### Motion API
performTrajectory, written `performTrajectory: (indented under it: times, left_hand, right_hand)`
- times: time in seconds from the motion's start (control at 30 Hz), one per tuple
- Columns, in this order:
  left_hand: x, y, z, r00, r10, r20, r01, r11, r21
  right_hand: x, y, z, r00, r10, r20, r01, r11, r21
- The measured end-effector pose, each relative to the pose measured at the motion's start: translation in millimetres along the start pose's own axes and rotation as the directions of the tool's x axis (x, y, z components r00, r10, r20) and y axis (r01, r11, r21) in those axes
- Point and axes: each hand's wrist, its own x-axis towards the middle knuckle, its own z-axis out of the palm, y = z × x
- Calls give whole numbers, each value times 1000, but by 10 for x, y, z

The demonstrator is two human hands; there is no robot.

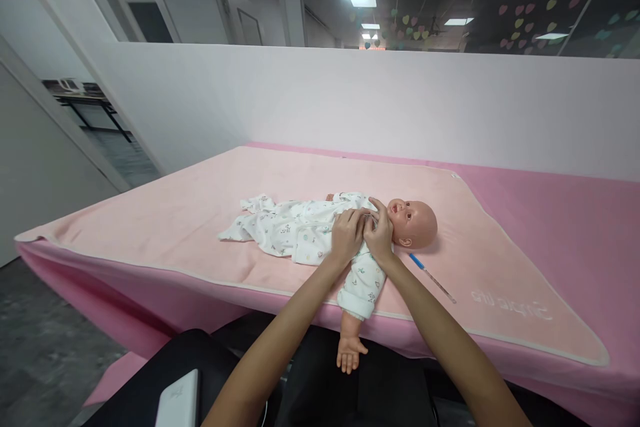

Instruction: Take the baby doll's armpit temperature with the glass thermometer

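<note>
A baby doll (417,223) lies on its back with its head to the right, dressed in a white patterned romper (280,227). My left hand (347,235) and my right hand (379,235) meet at the romper's upper chest, just below the doll's chin. Both sets of fingers are bent and pinch the cloth near the neckline. What exactly lies between the fingertips is hidden. One doll arm (350,343) hangs over the near table edge, between my forearms.
Beside the doll's head lies a slim thermometer-like stick (433,278) with a blue end. A light pink blanket (165,213) covers the table over a darker pink cloth (565,213). A white power bank-like block (179,400) rests on my lap. Behind stands a white partition (400,107).
</note>
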Motion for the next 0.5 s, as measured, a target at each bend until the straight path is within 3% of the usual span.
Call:
performTrajectory:
  times: [0.3, 0.5]
  left_hand:
    - [-1, 40, -87, 998, 20, -58, -22, 999, -31]
    - [-96, -159, -336, 993, -34, -112, 37, 999, 22]
  right_hand:
    - [-10, -49, 2, 999, 9, -51, -9, 1000, -7]
    - [-38, -53, -22, 994, -51, -99, 58, 996, 64]
